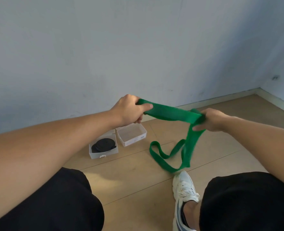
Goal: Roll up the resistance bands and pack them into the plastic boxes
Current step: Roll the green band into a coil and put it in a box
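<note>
Green band [169, 112] is flat and wide, pulled taut between left hand [129, 109] and right hand [211, 120], both gripping it; rest dangles in loose loops below the right.

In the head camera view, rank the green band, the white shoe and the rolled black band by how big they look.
1. green band
2. white shoe, though nearness to the camera enlarges it
3. rolled black band

A bare corner of an indoor room, likely a home: pale wood-look plank floor [131, 177], plain grey-blue painted wall [104, 47] with scuff marks, and a low light skirting board [221, 100] running into the corner
</note>
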